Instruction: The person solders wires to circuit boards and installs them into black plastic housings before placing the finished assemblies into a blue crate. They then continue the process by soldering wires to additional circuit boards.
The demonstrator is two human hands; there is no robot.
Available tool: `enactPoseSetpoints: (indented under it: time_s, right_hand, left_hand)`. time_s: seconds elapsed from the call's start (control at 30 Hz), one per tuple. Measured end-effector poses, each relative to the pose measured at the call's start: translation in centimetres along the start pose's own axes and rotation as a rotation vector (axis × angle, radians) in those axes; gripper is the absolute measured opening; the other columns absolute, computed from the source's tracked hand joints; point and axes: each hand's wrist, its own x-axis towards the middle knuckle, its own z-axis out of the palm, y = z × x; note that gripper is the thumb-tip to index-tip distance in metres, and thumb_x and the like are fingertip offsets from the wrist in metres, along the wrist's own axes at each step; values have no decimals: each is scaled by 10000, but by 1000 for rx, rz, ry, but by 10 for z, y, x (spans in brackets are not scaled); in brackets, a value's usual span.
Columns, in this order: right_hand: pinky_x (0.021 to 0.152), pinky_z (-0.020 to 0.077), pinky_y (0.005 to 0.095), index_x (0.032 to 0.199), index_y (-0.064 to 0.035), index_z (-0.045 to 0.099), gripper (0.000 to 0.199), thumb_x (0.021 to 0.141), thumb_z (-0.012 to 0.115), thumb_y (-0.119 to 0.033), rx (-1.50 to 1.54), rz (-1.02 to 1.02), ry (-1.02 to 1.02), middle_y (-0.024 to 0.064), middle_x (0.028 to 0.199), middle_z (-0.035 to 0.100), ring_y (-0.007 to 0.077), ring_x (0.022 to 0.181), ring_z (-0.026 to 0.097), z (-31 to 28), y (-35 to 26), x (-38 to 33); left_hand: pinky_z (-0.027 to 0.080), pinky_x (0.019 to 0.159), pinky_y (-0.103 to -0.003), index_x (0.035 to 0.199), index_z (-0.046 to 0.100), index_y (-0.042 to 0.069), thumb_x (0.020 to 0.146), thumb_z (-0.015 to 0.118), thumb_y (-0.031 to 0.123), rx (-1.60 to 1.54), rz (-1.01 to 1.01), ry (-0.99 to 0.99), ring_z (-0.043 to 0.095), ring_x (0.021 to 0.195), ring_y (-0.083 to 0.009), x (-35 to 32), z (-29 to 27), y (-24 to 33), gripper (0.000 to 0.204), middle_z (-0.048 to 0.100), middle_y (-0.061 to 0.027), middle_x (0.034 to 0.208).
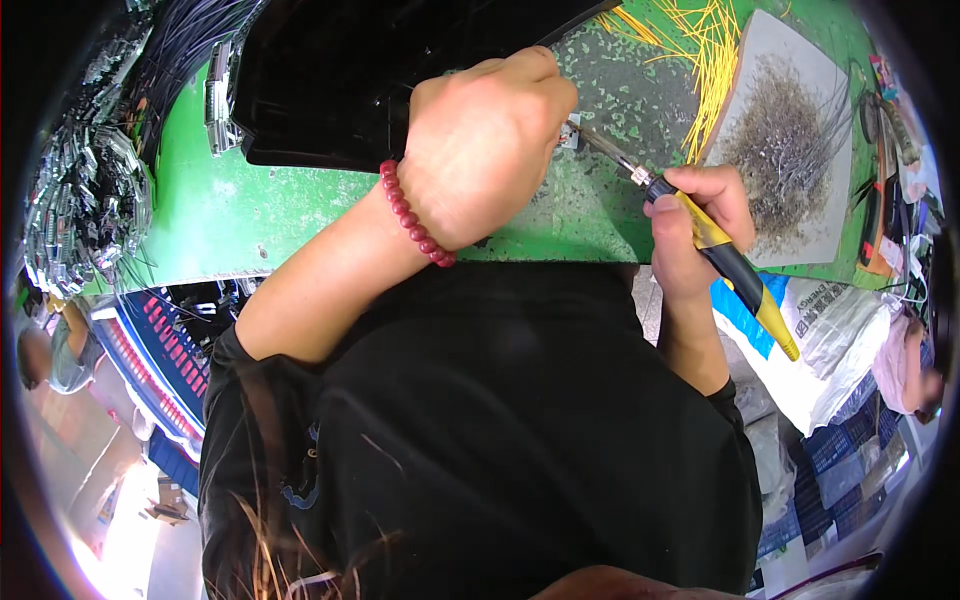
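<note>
My right hand grips a soldering iron with a yellow and black handle. Its metal tip points left, close to a small pale piece beside my left fingers. My left hand, back upward and a red bead bracelet at the wrist, has its fingers curled; whatever they hold is hidden beneath them. Under and beyond that hand lies a large black glossy tray-like part on the green worktop.
Yellow wires lie at the far right, beside a pale board bearing a heap of brown scraps. Metal connectors with dark wires pile up at the left. A white plastic sack sits below the right edge.
</note>
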Motion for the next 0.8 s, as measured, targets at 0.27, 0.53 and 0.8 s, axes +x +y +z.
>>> enactPoseSetpoints:
  time_s: [0.27, 0.53, 0.8]
  right_hand:
    - [580, 378, 200, 887, 5, 598, 165, 772, 683, -76, 76, -33, 69, 2, 760, 559, 45, 641, 466, 0, 3, -3]
    - [571, 376, 198, 883, 5, 599, 169, 769, 690, -80, 49, -44, 50, -2, 749, 558, 40, 629, 466, -1, 3, -2]
    - [588, 465, 214, 939, 21, 549, 183, 837, 640, -100, 63, -66, 0, 76, 747, 608, 94, 610, 570, -4, 1, -2]
  left_hand:
    - [506, 601, -358, 792, 626, 61, 792, 637, 57, 8, -39, -36, 636, 746, -272, 0, -1, 2, 12, 621, -34, 867]
    - [504, 596, -354, 790, 625, 65, 787, 638, 56, 36, -31, -36, 632, 736, -270, 0, -2, 3, 16, 618, -33, 861]
    - [504, 589, -361, 791, 618, 63, 774, 649, 56, 91, -1, -42, 624, 722, -276, 0, 1, 4, 37, 609, -42, 850]
